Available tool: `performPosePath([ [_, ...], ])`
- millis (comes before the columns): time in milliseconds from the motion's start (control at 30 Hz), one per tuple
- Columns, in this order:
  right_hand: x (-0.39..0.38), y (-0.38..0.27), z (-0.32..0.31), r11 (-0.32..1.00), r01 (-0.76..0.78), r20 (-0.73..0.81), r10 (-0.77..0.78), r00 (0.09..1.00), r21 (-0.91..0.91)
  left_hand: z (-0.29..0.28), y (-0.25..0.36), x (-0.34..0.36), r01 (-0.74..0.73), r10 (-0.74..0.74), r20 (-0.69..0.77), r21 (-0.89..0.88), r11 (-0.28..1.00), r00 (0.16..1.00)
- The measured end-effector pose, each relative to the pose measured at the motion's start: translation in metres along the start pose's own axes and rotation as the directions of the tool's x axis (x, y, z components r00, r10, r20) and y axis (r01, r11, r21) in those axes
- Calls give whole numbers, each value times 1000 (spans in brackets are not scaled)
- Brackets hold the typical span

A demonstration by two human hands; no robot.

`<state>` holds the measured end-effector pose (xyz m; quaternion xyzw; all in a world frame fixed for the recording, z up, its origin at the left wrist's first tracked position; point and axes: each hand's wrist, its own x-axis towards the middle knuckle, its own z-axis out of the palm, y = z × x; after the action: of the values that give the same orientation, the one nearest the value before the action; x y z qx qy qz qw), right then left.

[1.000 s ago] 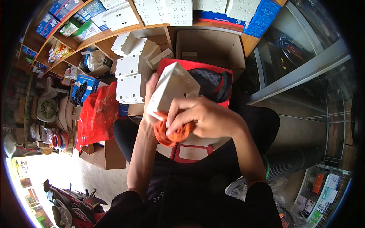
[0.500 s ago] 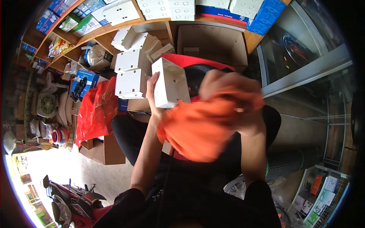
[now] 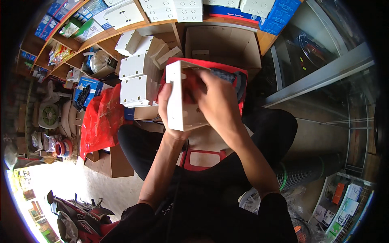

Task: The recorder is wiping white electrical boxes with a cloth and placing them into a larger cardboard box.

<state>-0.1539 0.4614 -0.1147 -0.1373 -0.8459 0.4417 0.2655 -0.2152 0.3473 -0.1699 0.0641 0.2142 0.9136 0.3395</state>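
Note:
A white plastic junction box [image 3: 175,97] is held up in front of me, tilted so its open side turns to the right. My left hand [image 3: 163,106] is closed round its left wall and lower corner. My right hand [image 3: 219,103] reaches into the hollow, with its fingers bent and partly hidden there. They press an orange cloth [image 3: 189,86] against the inside; only a dark, shadowed part of it shows. Just left of the box stand several similar white boxes [image 3: 135,90], stacked on one another.
Behind my hands are a red container [image 3: 242,99] with dark mesh material and an open cardboard box [image 3: 223,42]. A red plastic bag [image 3: 99,123] lies to the left. Wooden shelves [image 3: 117,32] curve across the back. A metal-framed glass panel [image 3: 316,83] stands right.
My right hand has moved left and into the box with the orange cloth, which was spread below the box before. The box has turned, its open side now facing right.

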Motion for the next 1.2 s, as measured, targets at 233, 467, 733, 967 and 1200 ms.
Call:
performPosePath([
  [233,5,-1,3,702,-265,291,85,953,661,16,20,-1,-34,35,-24,42,999,999],
  [467,3,-14,-22,920,131,588,-340,734,369,18,44,-8,38,-33,-42,117,992,999],
  [733,-8,-18,-19,941,26,629,-246,737,336,6,43,-12,46,-39,-92,81,996,995],
  [967,-25,-18,-12,868,476,564,-468,681,145,-21,60,-22,227,-223,-96,40,973,970],
  [1200,-20,5,9,716,591,337,-489,804,-371,43,73,-31,247,-176,-275,252,936,945],
])
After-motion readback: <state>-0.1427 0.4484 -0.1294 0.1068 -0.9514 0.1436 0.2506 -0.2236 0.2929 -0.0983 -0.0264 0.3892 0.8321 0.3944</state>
